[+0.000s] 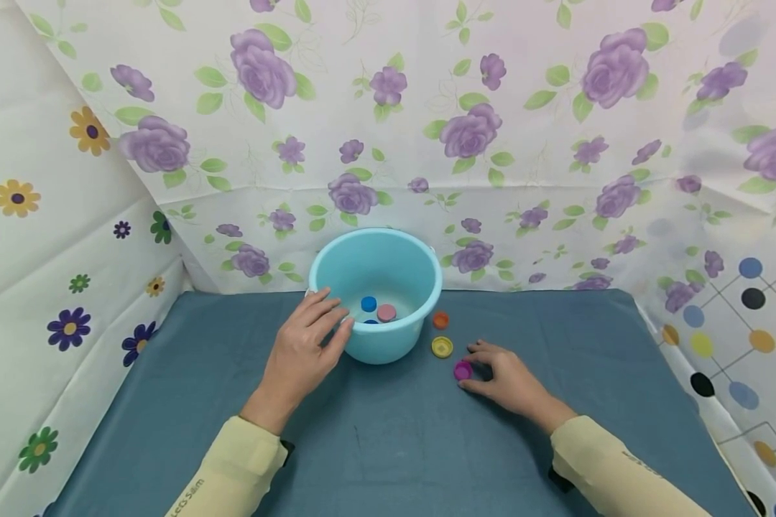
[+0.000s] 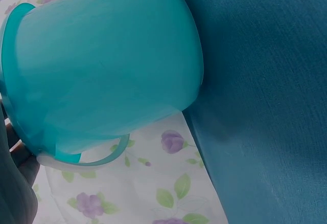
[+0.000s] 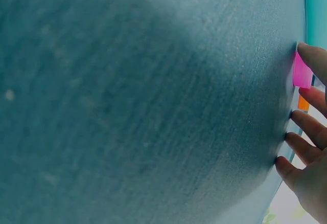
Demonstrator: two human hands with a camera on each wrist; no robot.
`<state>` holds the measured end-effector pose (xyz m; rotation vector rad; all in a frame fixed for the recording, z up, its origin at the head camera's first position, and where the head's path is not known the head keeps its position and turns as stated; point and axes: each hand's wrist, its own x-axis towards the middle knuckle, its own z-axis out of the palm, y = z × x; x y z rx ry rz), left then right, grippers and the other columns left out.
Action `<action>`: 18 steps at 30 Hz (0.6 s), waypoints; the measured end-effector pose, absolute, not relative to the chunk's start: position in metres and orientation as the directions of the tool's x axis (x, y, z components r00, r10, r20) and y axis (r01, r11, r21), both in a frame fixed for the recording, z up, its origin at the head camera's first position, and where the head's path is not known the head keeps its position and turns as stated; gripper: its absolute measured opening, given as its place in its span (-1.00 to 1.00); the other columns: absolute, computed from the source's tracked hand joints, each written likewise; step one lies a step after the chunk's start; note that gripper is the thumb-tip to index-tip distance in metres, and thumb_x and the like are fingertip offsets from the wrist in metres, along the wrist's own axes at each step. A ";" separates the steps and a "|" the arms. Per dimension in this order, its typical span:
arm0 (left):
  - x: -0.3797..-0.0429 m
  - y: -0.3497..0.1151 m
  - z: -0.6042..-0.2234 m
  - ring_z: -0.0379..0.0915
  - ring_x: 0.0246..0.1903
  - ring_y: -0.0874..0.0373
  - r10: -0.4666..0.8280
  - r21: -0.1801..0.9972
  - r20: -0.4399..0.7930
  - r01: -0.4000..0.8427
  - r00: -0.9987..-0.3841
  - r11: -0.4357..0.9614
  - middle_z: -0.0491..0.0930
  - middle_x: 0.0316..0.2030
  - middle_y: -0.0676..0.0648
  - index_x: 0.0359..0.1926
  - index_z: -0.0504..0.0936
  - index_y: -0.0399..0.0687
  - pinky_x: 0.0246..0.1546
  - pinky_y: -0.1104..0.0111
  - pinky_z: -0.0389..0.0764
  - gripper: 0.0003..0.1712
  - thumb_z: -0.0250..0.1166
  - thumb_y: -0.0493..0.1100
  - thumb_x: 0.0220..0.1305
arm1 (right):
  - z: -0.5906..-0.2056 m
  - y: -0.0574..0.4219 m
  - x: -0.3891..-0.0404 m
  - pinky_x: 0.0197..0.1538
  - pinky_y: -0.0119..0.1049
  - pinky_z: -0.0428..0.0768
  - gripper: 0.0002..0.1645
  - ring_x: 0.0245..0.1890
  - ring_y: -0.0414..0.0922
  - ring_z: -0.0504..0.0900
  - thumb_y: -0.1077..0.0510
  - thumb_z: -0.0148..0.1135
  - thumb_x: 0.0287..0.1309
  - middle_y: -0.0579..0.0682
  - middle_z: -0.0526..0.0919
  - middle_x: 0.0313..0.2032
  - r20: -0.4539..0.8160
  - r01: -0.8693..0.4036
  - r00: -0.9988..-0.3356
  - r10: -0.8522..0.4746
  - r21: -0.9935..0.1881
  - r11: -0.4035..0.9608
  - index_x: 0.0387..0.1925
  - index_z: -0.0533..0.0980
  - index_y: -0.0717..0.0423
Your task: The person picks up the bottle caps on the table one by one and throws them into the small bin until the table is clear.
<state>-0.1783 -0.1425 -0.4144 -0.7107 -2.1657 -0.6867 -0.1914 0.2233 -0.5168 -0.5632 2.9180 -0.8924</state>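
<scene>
A light blue bucket (image 1: 388,343) stands at the back of the table, with blue and pink bottle caps (image 1: 386,312) inside. My left hand (image 1: 305,345) rests at the bucket's left front rim, its fingers loosely bent; in the left wrist view its fingers (image 2: 20,155) show beside the rim and handle. On the table right of the bucket, my right hand (image 1: 507,377) pinches a magenta bottle cap (image 1: 463,370) between thumb and forefinger. The right wrist view shows that magenta cap (image 3: 302,71) between the two fingertips, the other fingers spread over the cloth.
A yellow bottle cap (image 1: 442,347) and an orange bottle cap (image 1: 440,319) lie between the bucket and my right hand. A dark blue cloth (image 1: 388,445) covers the table. Flowered sheeting (image 1: 388,143) rises behind the table, and more patterned sheets hang at both sides.
</scene>
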 end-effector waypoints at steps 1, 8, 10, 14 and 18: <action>-0.178 -0.143 -0.414 0.42 0.17 -0.09 0.269 0.249 0.774 0.666 -0.574 0.703 0.65 -0.11 -0.14 -0.15 0.71 -0.14 0.35 0.17 0.38 -0.72 0.28 -0.07 0.22 | -0.517 0.223 -0.192 0.32 0.11 0.41 -0.46 0.35 -0.03 0.28 -0.27 0.35 -0.04 -0.05 0.46 0.23 0.068 -0.330 -0.933 -0.352 -0.548 0.769 -0.05 0.60 -0.11; -0.178 -0.142 -0.414 0.41 0.18 -0.09 0.270 0.251 0.770 0.664 -0.578 0.704 0.65 -0.10 -0.14 -0.15 0.70 -0.14 0.36 0.18 0.38 -0.72 0.26 -0.06 0.23 | -0.515 0.224 -0.193 0.32 0.12 0.41 -0.49 0.33 -0.03 0.32 -0.24 0.34 -0.01 -0.06 0.51 0.19 0.082 -0.346 -0.928 -0.363 -0.548 0.762 -0.04 0.60 -0.13; -0.178 -0.142 -0.414 0.42 0.17 -0.09 0.271 0.247 0.772 0.664 -0.575 0.705 0.65 -0.11 -0.14 -0.15 0.70 -0.14 0.35 0.17 0.38 -0.72 0.27 -0.06 0.23 | -0.514 0.224 -0.193 0.31 0.10 0.43 -0.49 0.32 -0.03 0.34 -0.23 0.34 -0.01 -0.06 0.53 0.16 0.086 -0.346 -0.929 -0.361 -0.552 0.759 -0.04 0.60 -0.13; -0.178 -0.142 -0.414 0.42 0.17 -0.09 0.272 0.245 0.772 0.663 -0.575 0.707 0.65 -0.11 -0.14 -0.15 0.70 -0.14 0.35 0.17 0.39 -0.72 0.27 -0.06 0.23 | -0.510 0.224 -0.195 0.18 -0.02 0.58 -0.54 0.17 -0.11 0.51 -0.24 0.32 0.01 -0.12 0.62 0.04 0.088 -0.335 -0.934 -0.347 -0.554 0.762 -0.05 0.60 -0.18; -0.179 -0.142 -0.414 0.43 0.16 -0.10 0.274 0.243 0.774 0.666 -0.572 0.705 0.65 -0.11 -0.16 -0.16 0.71 -0.16 0.36 0.16 0.37 -0.71 0.28 -0.06 0.22 | -0.499 0.226 -0.199 -0.02 -0.15 0.70 -0.58 -0.06 -0.23 0.62 -0.24 0.32 0.01 -0.24 0.67 -0.13 0.082 -0.307 -0.945 -0.318 -0.566 0.765 -0.09 0.60 -0.21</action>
